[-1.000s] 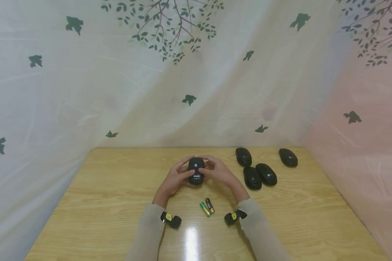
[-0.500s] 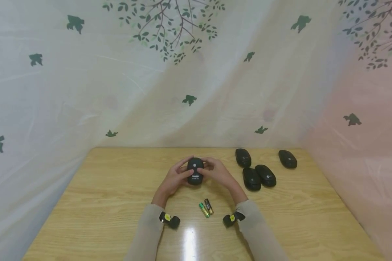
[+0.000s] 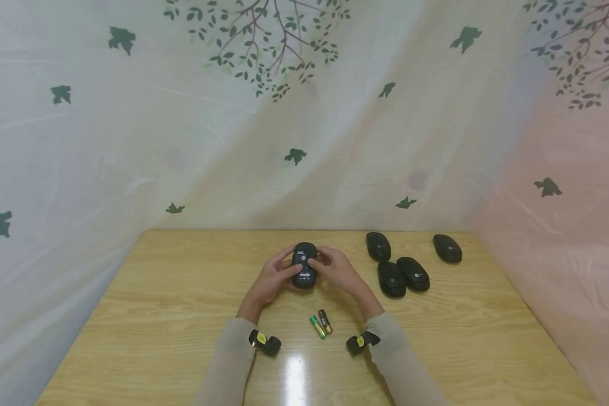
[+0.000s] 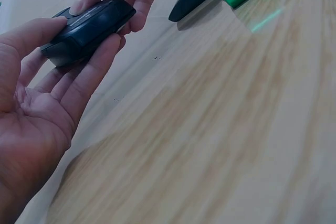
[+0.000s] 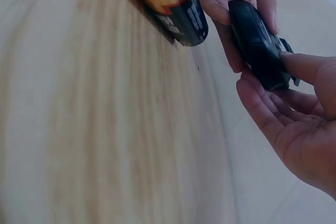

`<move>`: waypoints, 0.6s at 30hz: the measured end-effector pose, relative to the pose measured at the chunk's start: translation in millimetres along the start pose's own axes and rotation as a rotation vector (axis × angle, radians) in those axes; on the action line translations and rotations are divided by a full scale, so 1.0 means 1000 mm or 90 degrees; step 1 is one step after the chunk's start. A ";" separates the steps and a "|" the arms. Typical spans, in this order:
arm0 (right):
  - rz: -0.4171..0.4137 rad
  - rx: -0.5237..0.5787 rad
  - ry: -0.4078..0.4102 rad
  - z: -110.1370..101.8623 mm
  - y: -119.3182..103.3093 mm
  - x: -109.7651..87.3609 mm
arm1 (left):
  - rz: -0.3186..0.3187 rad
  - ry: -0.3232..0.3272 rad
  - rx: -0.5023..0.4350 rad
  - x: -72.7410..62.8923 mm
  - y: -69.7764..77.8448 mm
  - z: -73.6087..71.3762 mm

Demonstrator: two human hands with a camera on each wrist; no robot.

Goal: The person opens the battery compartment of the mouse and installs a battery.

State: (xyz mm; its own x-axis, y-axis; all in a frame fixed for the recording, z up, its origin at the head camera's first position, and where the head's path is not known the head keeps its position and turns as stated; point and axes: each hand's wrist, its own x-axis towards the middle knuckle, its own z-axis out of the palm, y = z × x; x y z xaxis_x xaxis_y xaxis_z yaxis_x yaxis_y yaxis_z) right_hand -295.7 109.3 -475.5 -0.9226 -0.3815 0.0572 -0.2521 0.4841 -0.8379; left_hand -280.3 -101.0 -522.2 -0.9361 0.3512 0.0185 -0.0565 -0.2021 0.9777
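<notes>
A black computer mouse [image 3: 304,280] is held with its labelled underside facing up, above the far middle of the table. My left hand [image 3: 273,277] grips its left side, thumb on the underside and fingers beneath. From the other side my right hand [image 3: 339,269] holds it, thumb pressed on the underside near the middle. In the right wrist view a thin dark flap [image 5: 287,45] juts from the mouse beside the right thumb. Two batteries lie nearer the body between the forearms: a green one [image 3: 317,327] and a black-and-copper one [image 3: 325,321].
Several more black mice lie at the back right of the wooden table [image 3: 157,316], among them a lone mouse [image 3: 447,248] farthest right. A pale curtain [image 3: 233,169] with leaf prints hangs behind the table. Both wrists wear small cameras.
The mouse's far end has tipped slightly, and an extra pale mark now shows near the top of its underside. Both hands keep their hold; the batteries lie as before.
</notes>
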 end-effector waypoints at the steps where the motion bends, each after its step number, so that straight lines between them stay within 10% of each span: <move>1: 0.003 -0.002 0.001 0.000 -0.001 0.000 | 0.000 -0.002 0.000 0.000 0.000 0.000; 18: -0.028 0.040 0.074 -0.002 0.000 0.002 | 0.003 -0.005 0.013 -0.003 0.002 0.003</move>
State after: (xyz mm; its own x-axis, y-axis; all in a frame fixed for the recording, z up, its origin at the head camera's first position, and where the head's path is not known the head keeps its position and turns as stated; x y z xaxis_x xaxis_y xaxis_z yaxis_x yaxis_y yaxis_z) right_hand -298.1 110.4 -474.2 -0.9397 -0.3056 0.1534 -0.2771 0.4175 -0.8654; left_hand -276.7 -99.7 -520.0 -0.9337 0.3573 0.0251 -0.0444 -0.1852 0.9817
